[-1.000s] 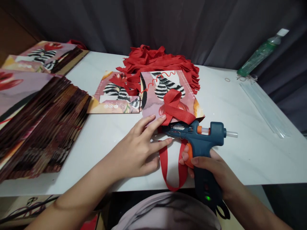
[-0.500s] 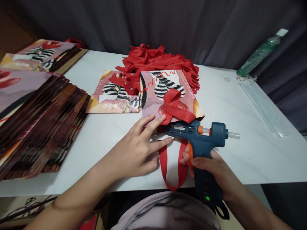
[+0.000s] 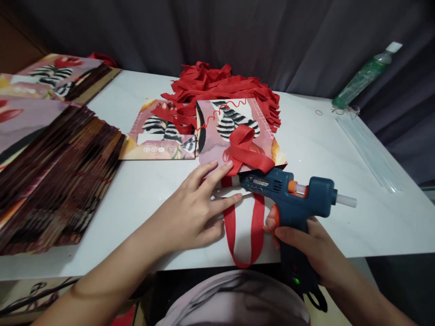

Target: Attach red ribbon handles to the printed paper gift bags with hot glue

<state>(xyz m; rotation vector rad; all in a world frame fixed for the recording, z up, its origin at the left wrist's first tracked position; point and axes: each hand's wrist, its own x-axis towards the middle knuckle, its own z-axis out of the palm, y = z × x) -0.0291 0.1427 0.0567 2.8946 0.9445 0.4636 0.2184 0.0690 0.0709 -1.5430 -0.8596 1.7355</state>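
My right hand (image 3: pixel 314 242) is wrapped round a dark blue hot glue gun (image 3: pixel 287 199), its fingers at the orange trigger and a clear glue stick out of its back. The gun's nozzle lies by the near edge of a printed paper bag (image 3: pixel 212 151) with zebra-striped motifs. My left hand (image 3: pixel 195 213) lies with fingers spread, its fingertips on that edge and on a red ribbon (image 3: pixel 253 156) looped over the bag. A second red ribbon loop (image 3: pixel 257 226) hangs toward me from beneath the edge, under the gun.
At the left stand thick stacks of folded printed bags (image 3: pixel 68 176). More flat bags (image 3: pixel 139 145) lie beside the one in front of me. Behind them is a heap of red ribbons (image 3: pixel 224 83). At the right are a green bottle (image 3: pixel 363 79) and clear glue sticks (image 3: pixel 369 154).
My right hand has drawn the glue gun a little to the right, so its nozzle is farther from my left fingers. My left hand stays in place on the bag.
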